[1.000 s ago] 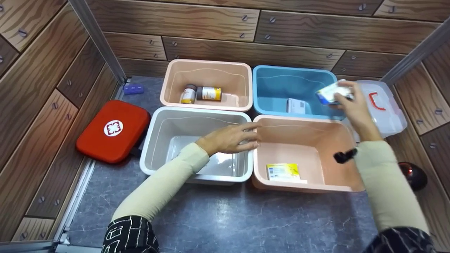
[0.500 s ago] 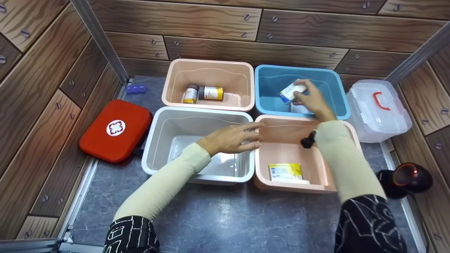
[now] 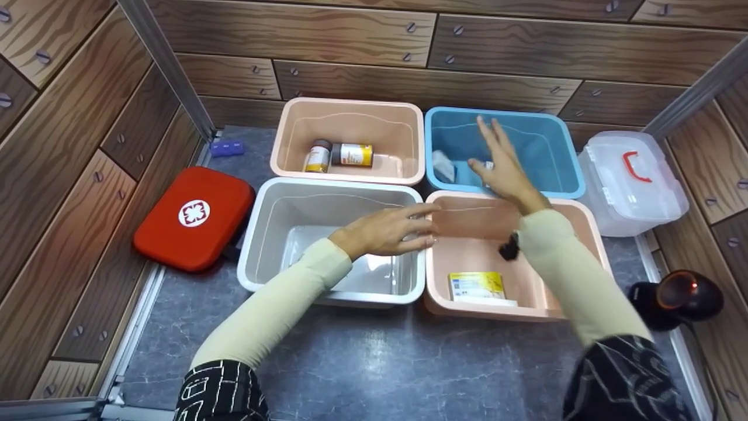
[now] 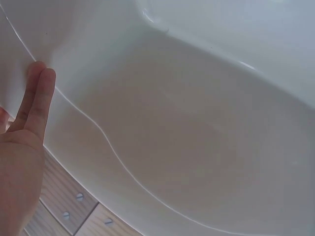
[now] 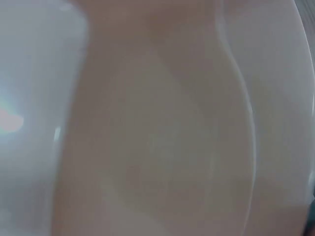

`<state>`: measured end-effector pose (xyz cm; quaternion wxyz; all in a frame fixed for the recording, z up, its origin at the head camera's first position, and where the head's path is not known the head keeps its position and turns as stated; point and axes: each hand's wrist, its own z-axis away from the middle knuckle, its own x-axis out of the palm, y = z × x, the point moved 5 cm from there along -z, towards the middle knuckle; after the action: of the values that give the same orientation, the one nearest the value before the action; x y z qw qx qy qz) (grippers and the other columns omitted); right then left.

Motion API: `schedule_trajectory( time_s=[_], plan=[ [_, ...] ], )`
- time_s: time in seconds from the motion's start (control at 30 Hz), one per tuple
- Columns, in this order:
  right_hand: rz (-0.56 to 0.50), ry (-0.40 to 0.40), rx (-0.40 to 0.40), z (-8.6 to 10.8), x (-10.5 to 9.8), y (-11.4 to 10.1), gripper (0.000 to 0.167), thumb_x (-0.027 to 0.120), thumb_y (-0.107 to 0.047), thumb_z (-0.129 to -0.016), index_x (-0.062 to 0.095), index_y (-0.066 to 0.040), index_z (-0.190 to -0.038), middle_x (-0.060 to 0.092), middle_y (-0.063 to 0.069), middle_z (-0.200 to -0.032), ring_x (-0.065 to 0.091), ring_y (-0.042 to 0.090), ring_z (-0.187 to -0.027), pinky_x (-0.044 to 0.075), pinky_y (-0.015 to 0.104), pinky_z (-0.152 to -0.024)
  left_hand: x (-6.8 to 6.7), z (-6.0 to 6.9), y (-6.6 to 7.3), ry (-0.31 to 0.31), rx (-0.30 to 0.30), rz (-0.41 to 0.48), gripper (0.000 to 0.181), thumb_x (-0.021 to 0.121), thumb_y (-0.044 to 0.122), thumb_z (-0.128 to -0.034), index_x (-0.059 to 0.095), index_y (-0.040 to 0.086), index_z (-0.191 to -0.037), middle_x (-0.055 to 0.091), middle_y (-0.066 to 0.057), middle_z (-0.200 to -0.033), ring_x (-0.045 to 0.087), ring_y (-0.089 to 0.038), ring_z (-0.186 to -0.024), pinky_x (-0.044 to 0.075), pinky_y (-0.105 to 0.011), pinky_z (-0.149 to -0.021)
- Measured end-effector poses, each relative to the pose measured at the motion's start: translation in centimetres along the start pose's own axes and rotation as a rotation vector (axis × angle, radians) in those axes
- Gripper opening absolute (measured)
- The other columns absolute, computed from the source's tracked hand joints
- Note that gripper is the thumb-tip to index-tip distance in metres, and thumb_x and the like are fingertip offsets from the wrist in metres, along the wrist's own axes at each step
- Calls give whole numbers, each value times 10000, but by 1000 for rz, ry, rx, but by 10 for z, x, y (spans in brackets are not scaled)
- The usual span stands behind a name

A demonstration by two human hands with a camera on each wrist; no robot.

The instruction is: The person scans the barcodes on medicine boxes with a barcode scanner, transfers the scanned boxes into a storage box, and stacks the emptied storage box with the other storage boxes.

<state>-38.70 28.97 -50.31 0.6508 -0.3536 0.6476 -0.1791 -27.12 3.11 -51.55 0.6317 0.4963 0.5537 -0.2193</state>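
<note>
My right hand (image 3: 507,174) is over the blue bin (image 3: 575,169) at the back right, fingers spread and holding nothing. Left of it in that bin lies a small whitish medicine box (image 3: 443,167). Another pale box (image 3: 488,166) is mostly hidden behind the hand. My left hand (image 3: 385,230) hovers over the grey bin (image 3: 252,234), its fingertips near the rim shared with the front peach bin (image 3: 587,234). In the left wrist view, two straight fingers (image 4: 40,101) show against a pale bin wall. The right wrist view is mostly blurred bin wall.
The back peach bin (image 3: 280,140) holds two brown bottles (image 3: 353,155). A yellow-and-white medicine box (image 3: 476,285) lies in the front peach bin. Around them are a red first-aid case (image 3: 193,240), a purple pill organizer (image 3: 227,148), a clear lidded box (image 3: 637,187) and a black scanner (image 3: 689,295).
My right hand moved left over the blue bin with the blue-and-white medicine box and let it go; a whitish box now lies at that bin's left. The left hand stayed in place.
</note>
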Motion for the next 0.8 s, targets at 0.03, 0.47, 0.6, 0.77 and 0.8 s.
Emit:
schedule_trajectory(
  time_s=[0.03, 0.47, 0.6, 0.77, 0.8],
  plan=[
    [8, -32, -27, 6, 2, -4, 857, 665, -250, -1084, 151, -372, -1759, -29, 91, -1855, 9, 488, -1687, 62, 846, -1254, 0, 0, 0, 2, 3, 3, 427, 481, 471, -1161, 679, 229, -1451, 400, -89, -1746, 614, -303, -1438, 519, -472, -1192],
    [-276, -390, -196, 95, -24, -20, 372, 611, -49, -1100, 662, -19, -1467, 701, 255, -1417, 705, 186, -1303, 533, 177, -1070, 1, -1, 0, 28, 37, 21, 398, 492, 444, -1162, 694, 226, -1427, 421, -87, -1728, 637, -300, -1398, 537, -471, -1164],
    [-168, -574, -125, 105, -11, -4, 406, 651, -146, -1093, 642, -56, -1488, 707, 200, -1419, 691, 280, -1302, 545, 279, -1087, 0, 0, 0, 23, 24, 19, 404, 494, 445, -1160, 687, 221, -1435, 416, -91, -1731, 630, -312, -1409, 530, -481, -1174],
    [13, -814, -9, 116, 19, 17, 516, 724, -220, -1031, 616, -22, -1495, 670, 232, -1451, 639, 447, -1323, 531, 570, -1128, 0, -1, 0, 17, 17, 33, 423, 492, 454, -1158, 676, 215, -1455, 405, -104, -1739, 614, -329, -1431, 517, -488, -1191],
    [48, -862, 28, 118, 25, 22, 526, 740, -237, -1019, 621, -19, -1483, 675, 233, -1432, 645, 431, -1299, 542, 583, -1101, 0, -1, 1, 17, 15, 35, 425, 492, 455, -1158, 675, 215, -1456, 403, -104, -1740, 613, -331, -1434, 515, -488, -1193]
  ],
)
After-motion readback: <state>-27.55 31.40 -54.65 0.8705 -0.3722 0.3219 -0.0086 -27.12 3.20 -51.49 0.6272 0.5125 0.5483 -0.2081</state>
